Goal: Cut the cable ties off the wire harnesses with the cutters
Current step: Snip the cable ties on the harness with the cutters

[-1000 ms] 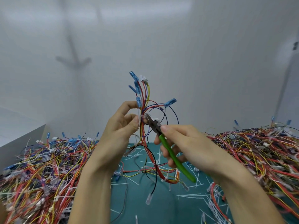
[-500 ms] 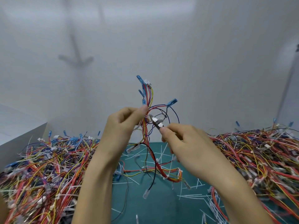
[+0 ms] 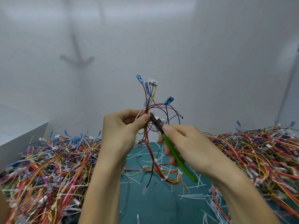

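My left hand [image 3: 123,131] pinches a wire harness [image 3: 149,101] upright in the air; its red, blue and yellow wires end in blue terminals and a white connector at the top. A thin white tie tail sticks out beside my left thumb. My right hand [image 3: 186,143] grips the green-handled cutters [image 3: 174,151], and their dark jaws [image 3: 153,118] touch the harness right at my left fingertips. The harness's lower part hangs down to the green mat [image 3: 161,204], with white cable ties [image 3: 165,178] still round it.
Big heaps of tangled coloured harnesses lie on the left [image 3: 48,167] and on the right [image 3: 258,156]. Several cut white tie pieces [image 3: 194,195] are strewn over the mat. A white box edge [image 3: 24,139] stands at far left; a white wall is behind.
The harness has shifted up and slightly right. My right hand turned, so the green handle shows again, and the cutter jaws stay at the bundle by my left fingertips.
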A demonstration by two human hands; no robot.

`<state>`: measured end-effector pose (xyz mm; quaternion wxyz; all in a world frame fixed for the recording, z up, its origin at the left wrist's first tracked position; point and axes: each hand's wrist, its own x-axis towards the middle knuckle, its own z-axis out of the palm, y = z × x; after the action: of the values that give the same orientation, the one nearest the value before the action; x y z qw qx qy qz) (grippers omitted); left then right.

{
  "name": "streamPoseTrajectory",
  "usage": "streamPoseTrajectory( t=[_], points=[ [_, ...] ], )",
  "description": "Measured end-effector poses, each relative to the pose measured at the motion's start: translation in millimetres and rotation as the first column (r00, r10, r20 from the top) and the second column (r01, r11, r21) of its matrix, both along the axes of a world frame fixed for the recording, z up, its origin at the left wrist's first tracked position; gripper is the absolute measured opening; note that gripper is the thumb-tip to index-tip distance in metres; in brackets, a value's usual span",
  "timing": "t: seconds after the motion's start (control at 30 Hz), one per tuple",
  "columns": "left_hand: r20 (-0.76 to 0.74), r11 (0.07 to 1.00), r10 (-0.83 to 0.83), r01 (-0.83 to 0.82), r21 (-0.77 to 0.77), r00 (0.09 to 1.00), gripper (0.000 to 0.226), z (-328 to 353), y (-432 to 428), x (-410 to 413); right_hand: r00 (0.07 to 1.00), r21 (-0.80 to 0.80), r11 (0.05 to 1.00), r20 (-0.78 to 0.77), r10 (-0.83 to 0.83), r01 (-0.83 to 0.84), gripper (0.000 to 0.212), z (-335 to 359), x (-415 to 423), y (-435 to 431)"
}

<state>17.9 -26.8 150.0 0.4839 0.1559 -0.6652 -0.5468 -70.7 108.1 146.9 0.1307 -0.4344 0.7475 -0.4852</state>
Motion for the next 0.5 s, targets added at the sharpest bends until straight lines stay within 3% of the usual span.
streamPoseTrajectory(
  t=[0.33, 0.5],
  points=[
    [0.0, 1.0, -0.009, 0.009, -0.009, 1.0, 0.009, -1.6, 0.2, -2.7, 0.988, 0.006, 0.999, -0.148, -0.036, 0.038, 0.042, -1.5, -1.1, -0.7],
    [0.01, 0.999, -0.027, 0.027, -0.044, 1.0, 0.009, -2.3, 0.9, -5.3, 0.989, 0.028, 0.999, -0.146, -0.023, 0.027, 0.041, -0.4, -4.1, 1.6]
  ],
)
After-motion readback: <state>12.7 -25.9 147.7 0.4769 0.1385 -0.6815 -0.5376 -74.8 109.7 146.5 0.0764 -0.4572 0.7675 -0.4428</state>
